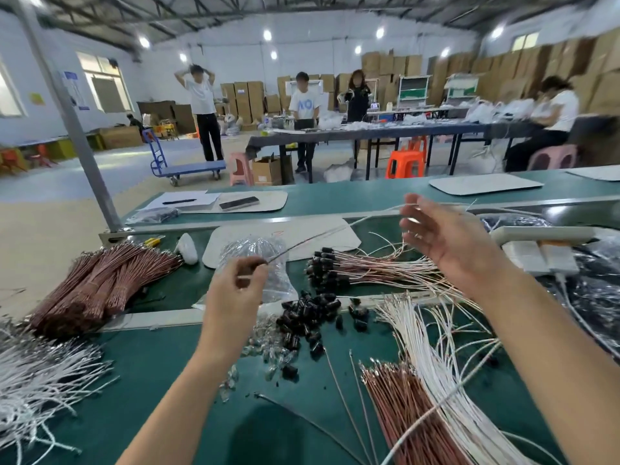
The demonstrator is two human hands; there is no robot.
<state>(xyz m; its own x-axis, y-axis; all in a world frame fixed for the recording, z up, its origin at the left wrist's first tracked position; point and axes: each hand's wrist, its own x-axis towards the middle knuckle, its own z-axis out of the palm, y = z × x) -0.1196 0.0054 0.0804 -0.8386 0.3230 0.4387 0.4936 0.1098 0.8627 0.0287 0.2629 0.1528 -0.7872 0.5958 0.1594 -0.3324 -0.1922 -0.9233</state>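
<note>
Pinching one thin wire [303, 242] in left hand [235, 290], over the clear bag [276, 281] on the green bench [167, 380]. Right hand [449, 243] raised well apart, fingers loosely spread, wire's far end blurred at fingertips. Black caps [308, 315] piled below.

Bright, even ceiling lamps [267, 35], daylight through left windows [100, 82], strong wide-angle edge warping, top-right motion blur

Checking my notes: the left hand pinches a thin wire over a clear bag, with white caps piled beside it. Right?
No: the head view shows the caps black, not white; the left hand does pinch the thin wire over the clear bag.
</note>
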